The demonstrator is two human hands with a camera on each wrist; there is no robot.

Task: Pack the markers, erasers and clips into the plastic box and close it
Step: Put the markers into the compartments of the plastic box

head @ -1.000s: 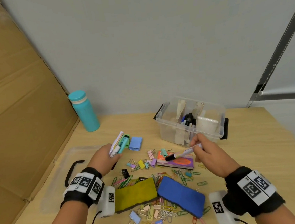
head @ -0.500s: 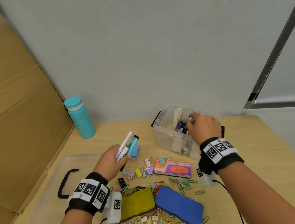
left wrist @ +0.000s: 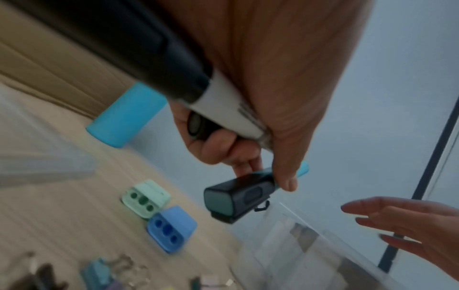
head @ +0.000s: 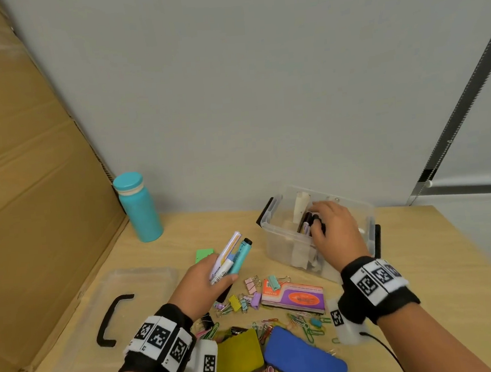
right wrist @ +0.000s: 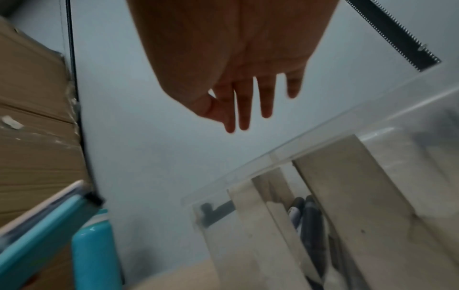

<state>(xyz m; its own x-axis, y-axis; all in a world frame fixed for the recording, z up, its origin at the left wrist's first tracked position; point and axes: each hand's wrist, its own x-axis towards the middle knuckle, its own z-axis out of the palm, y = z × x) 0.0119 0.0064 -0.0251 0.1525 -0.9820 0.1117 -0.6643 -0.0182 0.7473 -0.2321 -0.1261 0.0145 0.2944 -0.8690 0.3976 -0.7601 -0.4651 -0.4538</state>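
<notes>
Inside the clear plastic box (head: 274, 227) stand dark markers (head: 307, 225) under the open, empty right hand (head: 336, 231), left hand (head: 204, 280) gripping three.

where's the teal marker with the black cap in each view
Head: the teal marker sits left of centre, held in the left hand, cap up.
Left wrist: the marker is at centre, black cap end toward the camera, under the thumb.
Right wrist: lower left corner, slanting up to its black cap.
Shared landmark: the turquoise bottle, standing by the wall in all three.
</notes>
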